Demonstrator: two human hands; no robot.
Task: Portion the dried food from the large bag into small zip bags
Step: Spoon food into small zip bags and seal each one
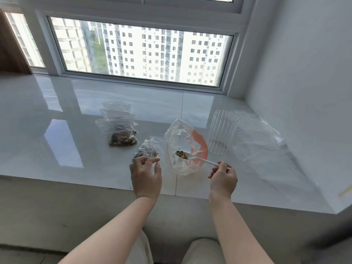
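The large bag, clear plastic with an orange-red band, lies open on the white sill in front of me. My right hand pinches the handle of a white plastic spoon whose bowl, loaded with mixed dried food, sits inside the bag's mouth. My left hand holds the top of a small zip bag that has some dried food in it, just left of the large bag.
Filled small zip bags lie stacked behind the left hand. A ribbed clear glass stands right of the large bag, with loose clear plastic sheeting beyond it. The sill's front edge runs near my wrists. A window is behind.
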